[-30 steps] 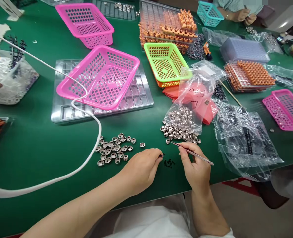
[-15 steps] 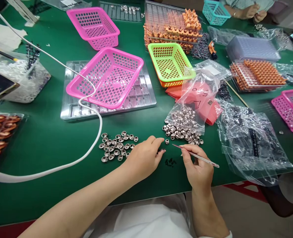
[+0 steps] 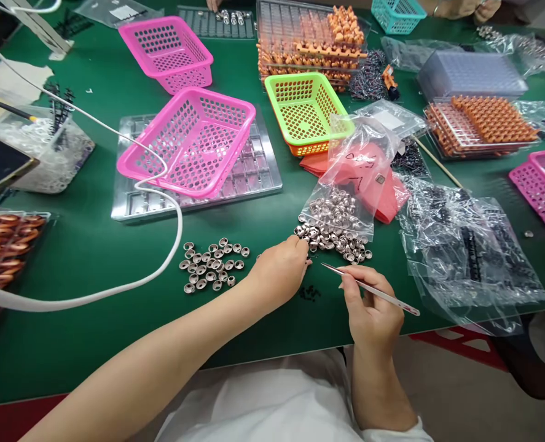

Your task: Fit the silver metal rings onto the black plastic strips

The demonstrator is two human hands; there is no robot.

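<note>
My right hand (image 3: 374,307) is closed around a pair of slim tweezers (image 3: 403,304), whose tips point left toward my other hand. My left hand (image 3: 281,267) is curled at the edge of a pile of small silvery metal cups (image 3: 332,236). Its fingertips are pinched together, and what lies between them is mostly hidden. Left of that hand, a group of similar metal cups (image 3: 214,264) is spread over the green table. Tiny black pieces (image 3: 309,293) lie between my hands, partly covered by the left one.
A clear plastic bag (image 3: 341,184) spills the cups. Behind stand a pink basket (image 3: 189,150) on a clear tray (image 3: 267,169) and a green basket (image 3: 309,110). A white cable (image 3: 179,233) crosses the left side. Crumpled bags (image 3: 466,252) lie right. Another person's hand (image 3: 486,9) shows far right.
My left hand has moved up to the cup pile, and the lone cup beside its fingertips is no longer plainly seen. The tweezers stay in my right hand. The view has shifted slightly.
</note>
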